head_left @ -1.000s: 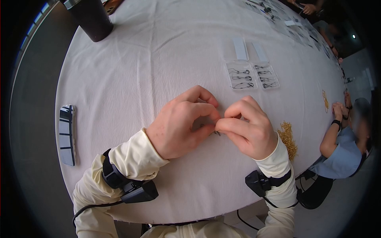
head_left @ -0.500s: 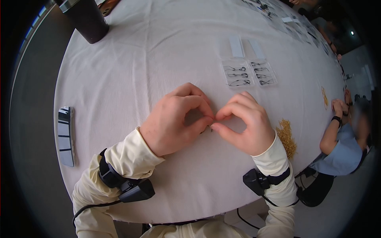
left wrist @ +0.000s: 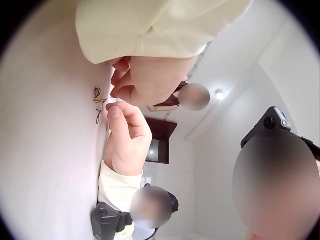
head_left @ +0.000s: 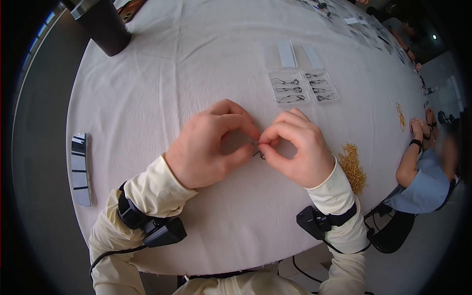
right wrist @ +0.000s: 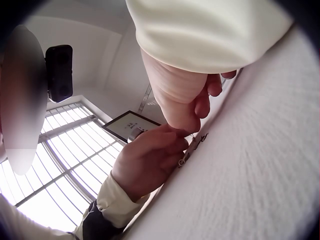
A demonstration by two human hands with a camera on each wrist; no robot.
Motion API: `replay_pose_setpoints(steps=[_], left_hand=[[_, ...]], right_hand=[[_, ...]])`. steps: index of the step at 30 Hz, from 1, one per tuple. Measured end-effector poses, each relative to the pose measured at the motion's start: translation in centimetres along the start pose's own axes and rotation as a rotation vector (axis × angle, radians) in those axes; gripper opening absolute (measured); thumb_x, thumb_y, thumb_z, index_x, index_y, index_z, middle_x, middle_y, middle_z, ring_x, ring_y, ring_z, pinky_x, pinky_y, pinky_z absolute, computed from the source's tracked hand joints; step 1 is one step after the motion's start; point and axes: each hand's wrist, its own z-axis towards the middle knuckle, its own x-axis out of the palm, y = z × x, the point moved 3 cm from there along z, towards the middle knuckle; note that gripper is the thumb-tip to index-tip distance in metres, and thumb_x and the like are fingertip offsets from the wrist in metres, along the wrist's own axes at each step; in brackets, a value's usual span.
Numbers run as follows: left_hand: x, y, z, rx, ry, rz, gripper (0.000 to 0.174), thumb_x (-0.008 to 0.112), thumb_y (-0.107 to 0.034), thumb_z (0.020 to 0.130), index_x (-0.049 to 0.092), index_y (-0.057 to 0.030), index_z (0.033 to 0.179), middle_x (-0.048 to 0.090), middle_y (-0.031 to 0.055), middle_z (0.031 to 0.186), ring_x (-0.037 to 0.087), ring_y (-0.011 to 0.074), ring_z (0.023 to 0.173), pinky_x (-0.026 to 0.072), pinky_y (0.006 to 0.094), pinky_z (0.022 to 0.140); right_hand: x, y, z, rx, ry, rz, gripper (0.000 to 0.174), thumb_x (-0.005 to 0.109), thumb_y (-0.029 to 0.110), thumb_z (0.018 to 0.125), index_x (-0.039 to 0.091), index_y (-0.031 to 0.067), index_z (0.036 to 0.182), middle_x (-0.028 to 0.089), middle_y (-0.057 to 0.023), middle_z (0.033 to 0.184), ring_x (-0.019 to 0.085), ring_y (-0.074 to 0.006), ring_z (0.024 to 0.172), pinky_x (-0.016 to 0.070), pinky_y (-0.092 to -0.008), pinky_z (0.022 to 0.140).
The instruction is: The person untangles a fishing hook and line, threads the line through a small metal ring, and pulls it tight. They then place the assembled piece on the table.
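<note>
- Small dark wire piece (head_left: 259, 155): sits right under the meeting fingertips, mid-table, close over the cloth. Head view shows a short curved end; right wrist view shows a ring at one end. Can't tell if it touches the cloth.
- Fine strand (left wrist: 111, 98): thin line at the fingertips in the left wrist view. Its full run is too small to follow.
- Small coiled bit (left wrist: 96, 92): beside the fingertips, gold-brown. Can't tell if it's one piece with the dark wire.
- Right hand (head_left: 301, 145): thumb and index tips together, pinching the fine strand; rounded gap behind the pinch.
- Left hand (head_left: 209, 145): thumb and index curved toward each other, narrow gap at the tips, right against the right hand's fingertips. Can't tell what it grips, if anything.
- Two clear boxes (head_left: 272, 89) beyond the hands, side by side, lids open, dark wire loops (head_left: 290, 90) laid in rows inside.
- Gold pile (head_left: 352, 167): loose heap just beside the right cuff.
- Gold loop (head_left: 400, 117): farther right, near the table edge.
- Phone (head_left: 81, 169): lying at the left edge, well apart from the hands.
- Dark tumbler (head_left: 104, 30): upright, far left.
- Black wrist units strapped over both cream sleeves (head_left: 160, 189).
- Person in blue (head_left: 415, 189) seated at right, forearms at the table edge.
</note>
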Motion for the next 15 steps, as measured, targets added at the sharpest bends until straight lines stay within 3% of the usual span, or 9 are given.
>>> replay_pose_setpoints(steps=[8,10,15], left_hand=[[0.4,0.6,0.0,-0.01,-0.068,0.019,0.009,0.069,-0.003,0.079,0.068,-0.0018,0.088,0.063,0.0038,0.099,0.049,0.0101,0.065,0.0416,0.0256,0.059],[0.3,0.5,0.0,-0.022,-0.076,0.014,0.007,0.069,-0.003,0.08,0.066,-0.0017,0.086,0.063,0.0041,0.098,0.049,0.0106,0.065,0.0418,0.0259,0.059],[0.3,0.3,0.0,-0.033,-0.039,0.023,0.007,0.067,-0.003,0.08,0.063,-0.0009,0.085,0.062,0.0049,0.096,0.05,0.0113,0.066,0.0421,0.0262,0.059]], right_hand=[[-1.2,0.3,-0.2,-0.006,-0.038,0.01,0.014,0.077,0.003,0.074,0.065,0.0084,0.078,0.06,-0.0015,0.079,0.057,-0.0209,0.078,0.0456,-0.0345,0.073],[-2.0,0.4,-0.7,-0.036,0.095,-0.105,0.017,0.08,0.007,0.072,0.066,0.0102,0.081,0.06,-0.0005,0.081,0.058,-0.02,0.08,0.0435,-0.0349,0.075],[-1.6,0.7,-1.1,-0.074,0.132,-0.168,0.021,0.083,0.011,0.071,0.067,0.0114,0.085,0.06,0.0014,0.084,0.058,-0.0196,0.082,0.0407,-0.0347,0.078]])
